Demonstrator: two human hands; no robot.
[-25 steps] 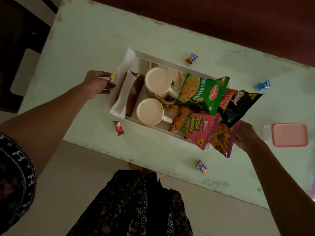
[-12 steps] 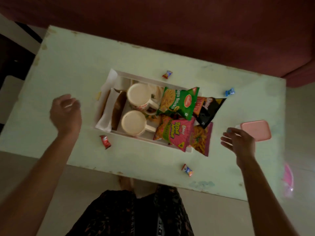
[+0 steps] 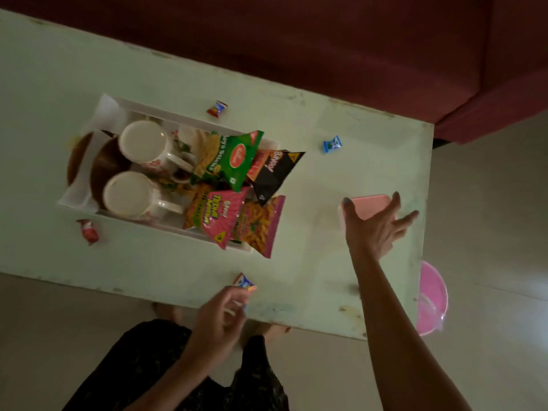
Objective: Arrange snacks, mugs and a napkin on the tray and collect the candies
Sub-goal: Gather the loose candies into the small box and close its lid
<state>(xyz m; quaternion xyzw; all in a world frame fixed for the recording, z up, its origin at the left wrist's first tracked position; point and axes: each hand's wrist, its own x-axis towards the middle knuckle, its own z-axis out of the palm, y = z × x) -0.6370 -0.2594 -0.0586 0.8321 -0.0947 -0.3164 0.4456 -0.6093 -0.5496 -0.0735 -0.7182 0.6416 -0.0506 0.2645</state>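
Now that both hands have left the tray (image 3: 89, 200), left hand (image 3: 218, 317) pinches a candy (image 3: 244, 283) lower centre; right hand (image 3: 375, 229), open, reaches the pink box (image 3: 372, 206).

Bare forearms, dark patterned garment (image 3: 142, 366), blue-painted nails

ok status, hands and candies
Left hand pinching near-edge candy. Right hand open on pink box. Three candies loose: red, blue, far. Nothing blocking.
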